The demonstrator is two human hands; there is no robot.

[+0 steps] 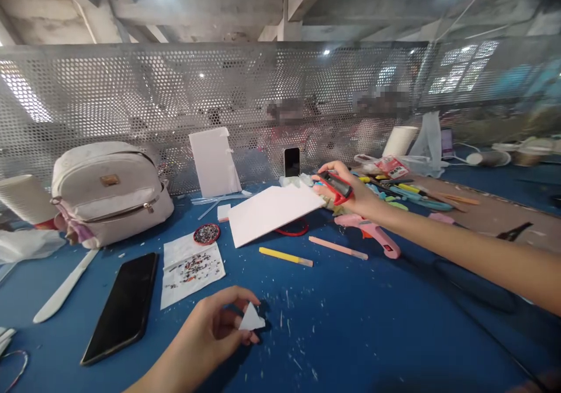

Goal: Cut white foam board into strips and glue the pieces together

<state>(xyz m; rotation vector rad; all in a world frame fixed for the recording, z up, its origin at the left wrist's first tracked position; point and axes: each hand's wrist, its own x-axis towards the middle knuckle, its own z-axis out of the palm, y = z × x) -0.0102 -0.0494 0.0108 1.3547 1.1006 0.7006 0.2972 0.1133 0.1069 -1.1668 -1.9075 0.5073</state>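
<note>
My left hand [214, 329] pinches a small white triangular foam piece [251, 319] just above the blue table near its front. My right hand [346, 191] reaches far out over the table, closed around a red and black utility knife [335, 185]. It also touches the raised right edge of a white foam board [269, 212], which tilts up off the table. A pink glue gun [372, 233] lies just below the right hand.
A black phone [123, 305], a paper sheet with beads [190, 267], a bead-filled lid [206, 233], a yellow stick [286, 257] and a pink stick [337, 247] lie on the blue table [372, 329]. A white backpack [107, 191] sits at left. A perforated metal screen [131, 95] closes the back.
</note>
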